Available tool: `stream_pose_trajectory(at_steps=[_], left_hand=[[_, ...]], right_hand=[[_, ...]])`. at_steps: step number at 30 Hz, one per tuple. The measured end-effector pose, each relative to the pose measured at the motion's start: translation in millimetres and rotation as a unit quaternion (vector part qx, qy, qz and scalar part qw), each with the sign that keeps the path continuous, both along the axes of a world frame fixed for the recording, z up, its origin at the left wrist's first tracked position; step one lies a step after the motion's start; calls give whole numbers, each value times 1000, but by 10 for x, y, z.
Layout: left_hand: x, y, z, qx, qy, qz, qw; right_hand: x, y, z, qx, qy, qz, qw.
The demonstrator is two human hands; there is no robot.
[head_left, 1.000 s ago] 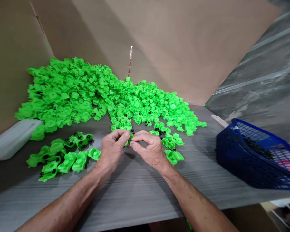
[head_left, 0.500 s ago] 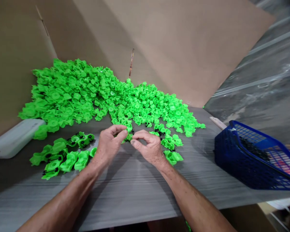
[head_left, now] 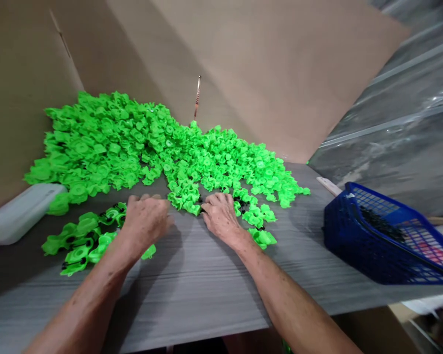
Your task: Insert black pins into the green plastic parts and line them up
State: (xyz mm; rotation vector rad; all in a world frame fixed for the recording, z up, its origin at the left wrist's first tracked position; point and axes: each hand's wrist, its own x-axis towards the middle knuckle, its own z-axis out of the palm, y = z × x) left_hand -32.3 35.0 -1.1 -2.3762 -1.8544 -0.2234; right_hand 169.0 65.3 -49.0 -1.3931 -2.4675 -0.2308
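Observation:
A big heap of bright green plastic parts [head_left: 140,142] covers the back of the grey table [head_left: 206,290]. A small group of green parts with black bits [head_left: 83,241] lies apart at the front left. My left hand [head_left: 145,219] hovers over the right end of that group, back up, fingers bent down and slightly smeared; a green part [head_left: 149,251] peeks out under it. My right hand [head_left: 217,214] rests at the heap's front edge, fingers stretched onto loose green parts [head_left: 186,204]. What the fingertips touch is hidden.
Brown cardboard walls [head_left: 243,73] stand behind and to the left of the heap. A white flat box [head_left: 18,214] lies at the left edge. A blue mesh basket [head_left: 384,241] with dark pieces sits at the right. A thin metal rod [head_left: 197,96] stands behind the heap.
Both hands were together, pinching one green part in the middle. Now they have parted: the left hand went left to the small group, the right hand dropped forward to the heap's edge.

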Motion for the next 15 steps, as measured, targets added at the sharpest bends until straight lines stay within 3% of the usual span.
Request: stream_pose_trajectory(at_steps=[3, 5, 9, 15], left_hand=[[157, 43, -121, 77, -39, -98, 991], [252, 102, -229, 87, -76, -150, 982], [329, 213, -392, 62, -92, -176, 978], [296, 205, -417, 60, -51, -201, 976]], right_hand=[[-6, 48, -17, -6, -7, 1, 1000], [4, 56, -24, -1, -15, 7, 1000], [38, -8, 13, 13, -38, 29, 999], [161, -68, 70, 34, 37, 23, 998]])
